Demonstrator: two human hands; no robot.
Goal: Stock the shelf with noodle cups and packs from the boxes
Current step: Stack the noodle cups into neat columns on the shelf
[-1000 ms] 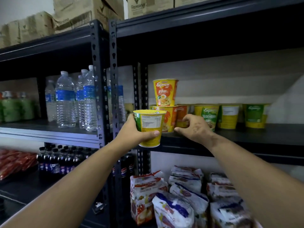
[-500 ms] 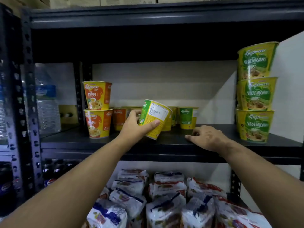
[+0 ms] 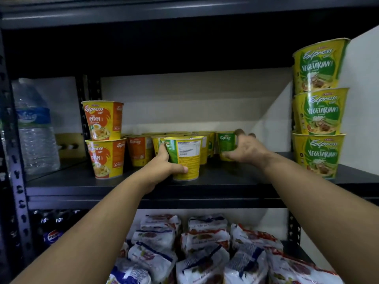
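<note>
My left hand [image 3: 162,165] grips a yellow-green noodle cup [image 3: 187,158] that stands upright on the dark shelf board [image 3: 225,181], label side toward me. My right hand [image 3: 244,149] reaches deeper and curls round a green noodle cup [image 3: 225,140] in the back row. Several more cups [image 3: 141,149] stand behind. Two orange Ayam cups [image 3: 104,138] are stacked at the left. Three green Vegetarian cups [image 3: 320,111] are stacked at the right.
Noodle packs [image 3: 205,251] fill the shelf below. A water bottle [image 3: 32,128] stands in the bay to the left, cola bottles [image 3: 51,228] under it. Perforated uprights [image 3: 14,152] frame the bay; the upper shelf board [image 3: 184,11] runs overhead.
My left hand has brought the tilted cup down upright onto the shelf. My right hand left the shelf's front edge and reached back round a green cup. The view moved closer.
</note>
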